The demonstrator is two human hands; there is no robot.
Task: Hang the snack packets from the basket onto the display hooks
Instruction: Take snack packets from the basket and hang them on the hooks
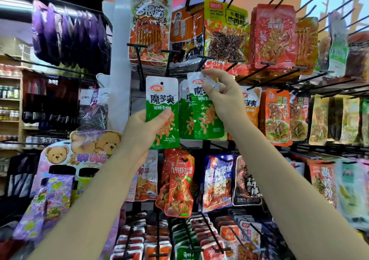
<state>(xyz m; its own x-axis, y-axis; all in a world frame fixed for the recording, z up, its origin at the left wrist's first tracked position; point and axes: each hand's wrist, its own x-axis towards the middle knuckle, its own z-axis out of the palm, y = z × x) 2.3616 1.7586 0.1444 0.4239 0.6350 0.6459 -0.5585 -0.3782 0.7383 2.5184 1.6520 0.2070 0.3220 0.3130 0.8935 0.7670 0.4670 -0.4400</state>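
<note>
My left hand (pixel 146 129) grips a green and white snack packet (pixel 162 100) by its lower part and holds it upright in front of the rack, its hang hole free at the top. My right hand (pixel 223 96) pinches the white top of a second green packet (pixel 207 118), which hangs in front of more packets of the same kind (pixel 184 116). A black display hook (pixel 219 60) juts out just above my right fingers. I cannot tell whether the pinched packet sits on a hook. The basket is out of view.
Rows of black hooks carry many snack packets: orange ones (pixel 277 118) to the right, a red packet (pixel 177 182) below, yellow and red ones (pixel 227 30) above. A bear-printed display (pixel 83 152) stands at lower left. Shelves with jars (pixel 10 92) line the far left.
</note>
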